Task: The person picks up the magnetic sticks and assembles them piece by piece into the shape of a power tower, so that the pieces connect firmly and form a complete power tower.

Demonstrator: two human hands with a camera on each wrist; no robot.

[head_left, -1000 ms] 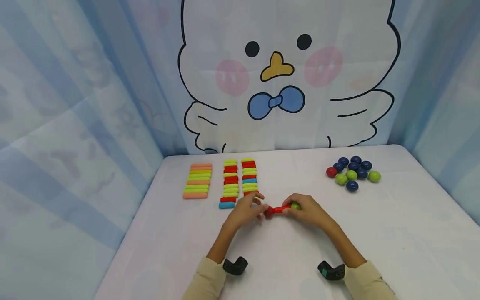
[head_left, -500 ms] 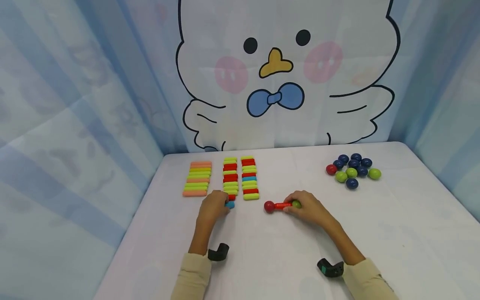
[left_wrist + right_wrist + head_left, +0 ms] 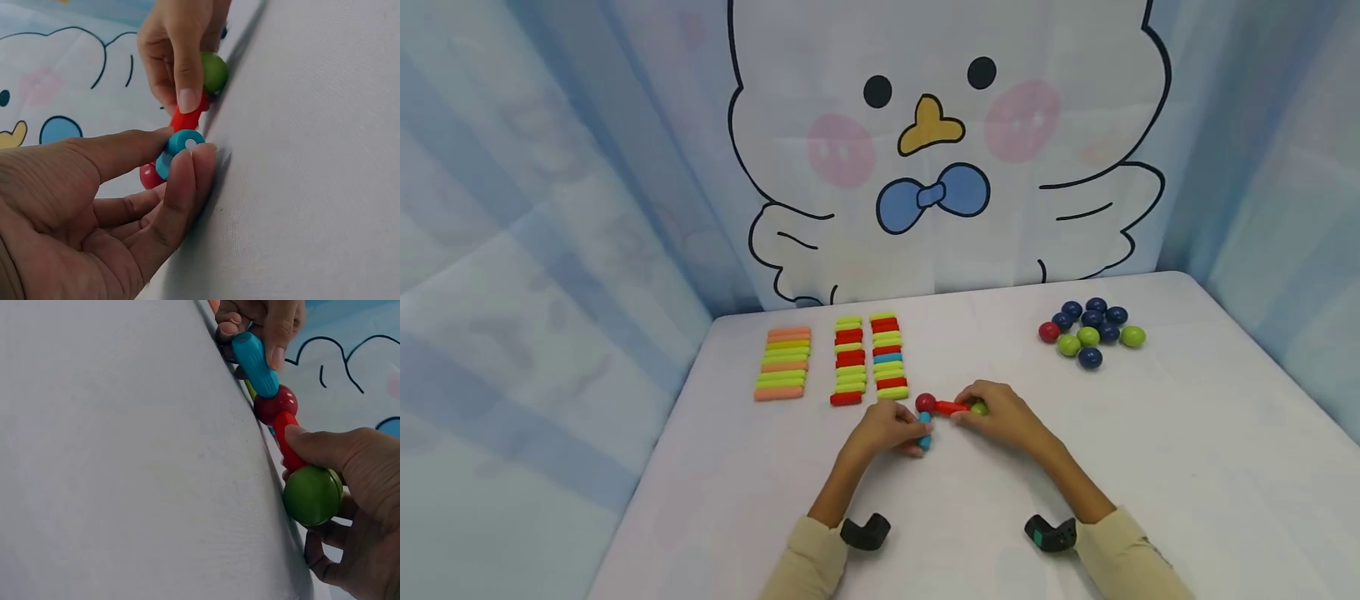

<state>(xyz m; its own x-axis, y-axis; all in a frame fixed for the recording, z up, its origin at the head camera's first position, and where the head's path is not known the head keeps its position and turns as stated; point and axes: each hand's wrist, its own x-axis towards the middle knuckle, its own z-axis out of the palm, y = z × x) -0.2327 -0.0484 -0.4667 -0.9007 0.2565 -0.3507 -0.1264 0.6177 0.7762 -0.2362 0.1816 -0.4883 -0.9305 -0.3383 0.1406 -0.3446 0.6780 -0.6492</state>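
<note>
In the head view my left hand (image 3: 886, 429) pinches a short blue rod (image 3: 925, 432) between thumb and fingers. One end of the rod meets a dark red ball (image 3: 926, 402), as the right wrist view also shows. From that ball a red rod (image 3: 952, 407) runs sideways to a green ball (image 3: 313, 495). My right hand (image 3: 1002, 415) grips the red rod near the green ball, thumb on top. In the left wrist view the round end face of the blue rod (image 3: 186, 141) points toward the camera.
Two columns of red, lime and blue rods (image 3: 850, 358) lie left of centre. Farther left is a column of orange, yellow and lime rods (image 3: 782, 365). A cluster of navy, green and red balls (image 3: 1092, 319) sits at the back right. Behind the white table (image 3: 970, 517) hangs a printed curtain (image 3: 925, 242).
My left hand went left to the front of a rod column, took the blue rod and brought it back to the red ball. My right hand kept its grip on the red rod.
</note>
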